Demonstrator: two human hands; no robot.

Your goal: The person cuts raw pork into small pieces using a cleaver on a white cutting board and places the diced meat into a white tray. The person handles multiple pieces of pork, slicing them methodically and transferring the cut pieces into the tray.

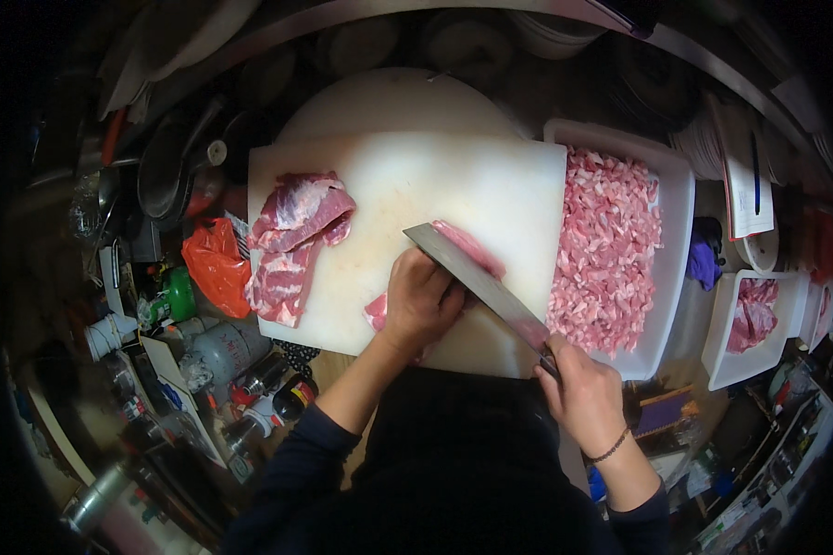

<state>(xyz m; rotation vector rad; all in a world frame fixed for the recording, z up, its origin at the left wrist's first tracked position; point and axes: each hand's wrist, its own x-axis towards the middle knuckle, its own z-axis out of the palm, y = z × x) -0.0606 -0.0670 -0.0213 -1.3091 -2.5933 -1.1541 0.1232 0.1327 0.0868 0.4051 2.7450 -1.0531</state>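
My right hand [583, 395] grips the handle of a broad kitchen knife [482, 277], its blade slanting up and left across a white cutting board [389, 187]. Just beyond the blade lies a strip of raw meat [472, 248]. My left hand [423, 298], fingers curled, presses down on a piece of raw meat [375, 312] close to the knife; most of that piece is hidden under the hand. Larger slabs of raw meat [298, 215] rest at the board's left side. A white plastic tub [673, 208] of small cut meat pieces [604, 257] stands against the board's right edge.
A second white tub [725, 361] with meat sits farther right, near an open notebook [746, 173] with a pen. Left of the board are a red plastic bag [215, 267], a grey gas cylinder [229, 350] and a dark bottle [295, 397]. Pans [160, 173] stand at upper left.
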